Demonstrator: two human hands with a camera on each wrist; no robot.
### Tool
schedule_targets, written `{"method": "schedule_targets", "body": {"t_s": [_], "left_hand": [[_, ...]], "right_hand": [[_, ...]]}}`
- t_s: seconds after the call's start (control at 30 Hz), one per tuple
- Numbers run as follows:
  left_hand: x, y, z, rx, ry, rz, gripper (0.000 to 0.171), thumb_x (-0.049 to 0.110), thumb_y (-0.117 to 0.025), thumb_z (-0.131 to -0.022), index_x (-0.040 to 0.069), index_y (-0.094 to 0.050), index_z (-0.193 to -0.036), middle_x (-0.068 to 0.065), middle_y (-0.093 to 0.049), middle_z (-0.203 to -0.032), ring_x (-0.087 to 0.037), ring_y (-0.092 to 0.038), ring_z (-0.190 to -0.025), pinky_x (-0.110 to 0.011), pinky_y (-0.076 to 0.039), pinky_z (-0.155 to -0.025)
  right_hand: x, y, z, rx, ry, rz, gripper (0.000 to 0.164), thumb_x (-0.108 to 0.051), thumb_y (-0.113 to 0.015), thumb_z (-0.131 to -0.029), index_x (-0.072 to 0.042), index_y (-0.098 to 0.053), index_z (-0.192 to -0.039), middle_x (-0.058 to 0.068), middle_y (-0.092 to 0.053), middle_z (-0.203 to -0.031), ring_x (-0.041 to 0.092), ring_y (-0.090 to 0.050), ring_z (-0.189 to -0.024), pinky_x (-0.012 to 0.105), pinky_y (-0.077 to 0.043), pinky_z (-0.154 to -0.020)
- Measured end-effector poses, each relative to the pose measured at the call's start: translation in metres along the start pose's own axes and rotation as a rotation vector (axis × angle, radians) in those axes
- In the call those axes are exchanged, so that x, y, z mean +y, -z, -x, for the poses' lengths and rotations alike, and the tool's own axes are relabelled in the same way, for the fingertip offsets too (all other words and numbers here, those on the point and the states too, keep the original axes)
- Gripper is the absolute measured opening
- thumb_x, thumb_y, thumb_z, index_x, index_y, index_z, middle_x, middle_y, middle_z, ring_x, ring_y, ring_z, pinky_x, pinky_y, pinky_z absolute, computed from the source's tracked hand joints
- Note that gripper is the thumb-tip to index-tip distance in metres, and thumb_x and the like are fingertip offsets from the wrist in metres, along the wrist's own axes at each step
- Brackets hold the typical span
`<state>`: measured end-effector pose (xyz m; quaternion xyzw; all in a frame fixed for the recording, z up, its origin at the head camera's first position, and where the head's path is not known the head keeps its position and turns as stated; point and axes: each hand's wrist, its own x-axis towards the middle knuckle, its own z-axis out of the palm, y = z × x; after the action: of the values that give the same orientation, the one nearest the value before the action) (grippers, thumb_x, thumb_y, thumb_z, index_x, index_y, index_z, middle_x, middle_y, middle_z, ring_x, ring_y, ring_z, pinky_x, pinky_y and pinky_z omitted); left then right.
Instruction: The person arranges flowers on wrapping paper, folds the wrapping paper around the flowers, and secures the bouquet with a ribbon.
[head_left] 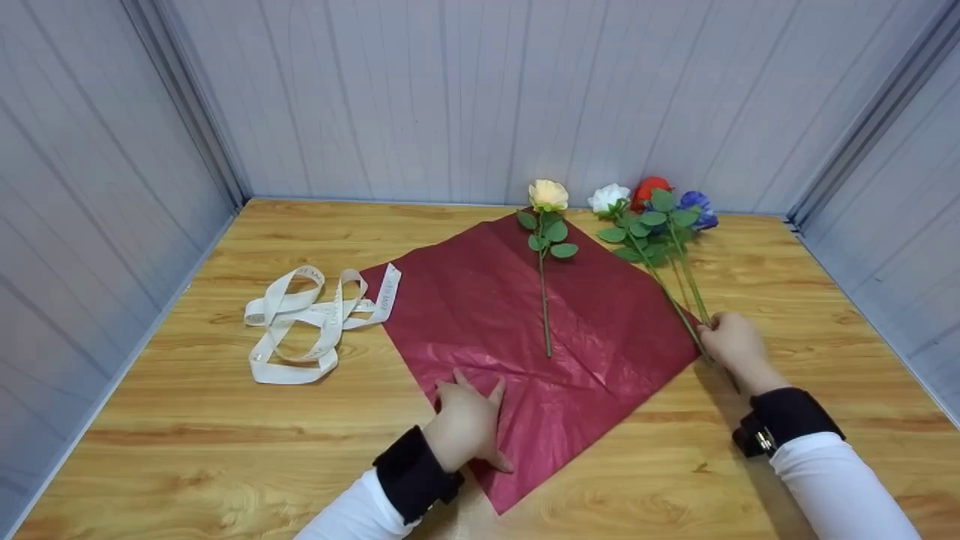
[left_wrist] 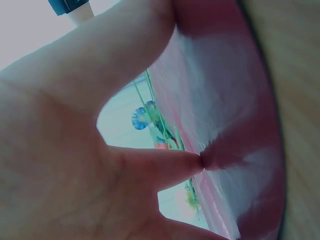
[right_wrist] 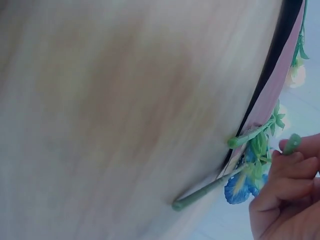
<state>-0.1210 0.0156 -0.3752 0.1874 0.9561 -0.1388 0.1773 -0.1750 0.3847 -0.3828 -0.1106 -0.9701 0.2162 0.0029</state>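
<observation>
A dark red sheet of wrapping paper (head_left: 480, 292) lies on the table with one corner toward the person. My left hand (head_left: 466, 421) rests on its near part with fingers spread; in the left wrist view a fingertip (left_wrist: 196, 163) presses the paper. A cream rose (head_left: 549, 195) lies along the far half of the sheet, its stem pointing toward me. At the sheet's right corner, my right hand (head_left: 733, 343) pinches the lower stem of the red rose (head_left: 651, 189). A white rose (head_left: 609, 198) and a blue flower (head_left: 699, 208) lie beside it, their stem ends close to that hand.
A loosely looped white ribbon (head_left: 296, 371) with printed lettering lies left of the sheet, one end over its left corner. Panelled walls (head_left: 390, 97) enclose the wooden table (head_left: 247, 450) at the back and both sides. Both wrists wear black bands (head_left: 796, 415).
</observation>
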Motion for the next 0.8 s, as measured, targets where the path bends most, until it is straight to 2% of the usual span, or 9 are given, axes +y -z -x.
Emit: {"method": "schedule_targets", "body": {"t_s": [0.17, 0.27, 0.37, 0.5, 0.7, 0.8], "left_hand": [[-0.001, 0.0, -0.001, -0.015, 0.005, -0.001, 0.115, 0.08, -0.068, -0.055, 0.031, -0.025, -0.15, -0.029, -0.037, -0.144, -0.04, -0.041, -0.131, -0.05, -0.043, -0.094], [0.0, 0.0, -0.001, -0.017, -0.001, -0.007, 0.116, 0.081, -0.067, -0.055, 0.031, -0.024, -0.15, -0.029, -0.037, -0.144, -0.041, -0.04, -0.132, -0.05, -0.044, -0.093], [0.001, 0.001, -0.002, -0.019, -0.003, -0.01, 0.116, 0.081, -0.067, -0.055, 0.031, -0.023, -0.151, -0.029, -0.036, -0.144, -0.041, -0.04, -0.132, -0.05, -0.045, -0.092], [0.001, 0.001, -0.002, -0.02, 0.0, -0.015, 0.117, 0.082, -0.066, -0.055, 0.031, -0.022, -0.151, -0.03, -0.035, -0.145, -0.042, -0.041, -0.131, -0.048, -0.046, -0.09], [0.0, 0.001, -0.002, -0.017, -0.001, -0.015, 0.117, 0.082, -0.066, -0.055, 0.031, -0.022, -0.151, -0.03, -0.035, -0.145, -0.04, -0.039, -0.132, -0.048, -0.046, -0.09], [0.0, 0.0, -0.001, -0.011, -0.002, -0.014, 0.117, 0.082, -0.066, -0.055, 0.031, -0.022, -0.151, -0.029, -0.036, -0.144, -0.04, -0.039, -0.132, -0.048, -0.046, -0.091]], "right_hand": [[-0.005, -0.002, -0.001, 0.099, 0.001, -0.007, 0.028, -0.018, -0.047, -0.094, 0.005, -0.058, -0.083, 0.019, -0.06, -0.074, 0.032, -0.057, -0.069, 0.036, -0.043, -0.061], [-0.009, -0.002, -0.001, 0.173, 0.004, -0.016, 0.027, -0.017, -0.047, -0.094, 0.006, -0.059, -0.085, 0.018, -0.06, -0.072, 0.032, -0.057, -0.068, 0.036, -0.042, -0.06], [-0.016, -0.002, -0.002, 0.227, 0.016, -0.047, 0.027, -0.016, -0.047, -0.095, 0.008, -0.06, -0.09, 0.013, -0.058, -0.066, 0.025, -0.055, -0.061, 0.031, -0.039, -0.056], [-0.033, -0.001, -0.004, 0.255, 0.038, -0.125, 0.031, -0.016, -0.048, -0.096, 0.011, -0.061, -0.101, 0.015, -0.063, -0.069, 0.019, -0.056, -0.057, 0.029, -0.043, -0.056], [-0.071, -0.006, -0.007, 0.28, 0.086, -0.174, 0.029, -0.015, -0.052, -0.095, 0.012, -0.061, -0.099, 0.025, -0.066, -0.085, 0.034, -0.062, -0.069, 0.043, -0.049, -0.068], [-0.091, -0.014, -0.01, 0.265, 0.113, -0.193, 0.028, -0.015, -0.053, -0.094, 0.012, -0.062, -0.097, 0.026, -0.067, -0.084, 0.033, -0.062, -0.067, 0.042, -0.05, -0.068]]}}
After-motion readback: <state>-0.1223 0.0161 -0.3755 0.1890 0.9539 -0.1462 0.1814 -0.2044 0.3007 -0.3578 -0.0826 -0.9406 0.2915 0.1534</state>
